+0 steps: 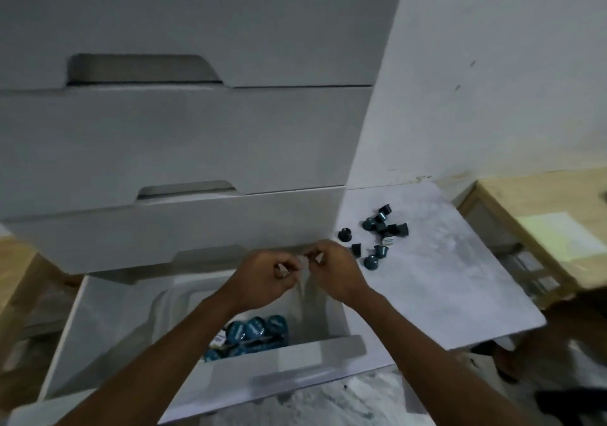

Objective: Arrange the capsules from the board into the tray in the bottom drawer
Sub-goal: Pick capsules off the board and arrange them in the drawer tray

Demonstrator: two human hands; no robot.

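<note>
From the head view, my left grip (269, 274) and my right grip (331, 271) meet knuckle to knuckle above the back of the open bottom drawer (289, 360). The fingers of both are curled in toward each other. The blur is too heavy for me to tell whether they pinch a capsule between them or close on nothing. I judge the two are together here because this spot sits between the source and the target, so a capsule can pass from one to the other without a long reach. The loose capsules (381, 228) lie in a scattered cluster on the white board (443, 278), at about two o'clock from my right grip and near it; some stand on their rims and others are tipped over. The board rests just beside the drawer's right wall, which keeps each trip short. At about six o'clock from my grips, between my forearms, the tray (170, 304) sits inside the drawer. A batch of teal-lidded capsules (253, 330) is packed against its near end, lids up and touching one another. I judge the task partly done, with roughly a dozen left on the board. The closed upper drawers (184, 149) rise at twelve o'clock.
</note>
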